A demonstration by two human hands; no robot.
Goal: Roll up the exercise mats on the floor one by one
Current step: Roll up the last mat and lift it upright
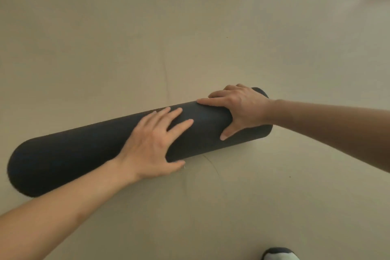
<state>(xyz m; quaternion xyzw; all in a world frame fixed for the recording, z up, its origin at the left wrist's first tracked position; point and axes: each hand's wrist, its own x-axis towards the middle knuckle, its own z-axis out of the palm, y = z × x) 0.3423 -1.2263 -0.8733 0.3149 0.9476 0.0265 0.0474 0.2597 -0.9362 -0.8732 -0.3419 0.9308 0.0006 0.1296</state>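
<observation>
The dark exercise mat (84,154) lies fully rolled into 1 thick cylinder on the pale floor (126,38), running from lower left to upper right. The left hand (152,143) rests flat on the roll's middle, fingers spread and straight. The right hand (238,105) straddles the roll near its right end, fingers over the far side and thumb down the near side. The foam looks light, soft and springy, likely to uncoil if released, so both hands should hold it well apart and press evenly.
</observation>
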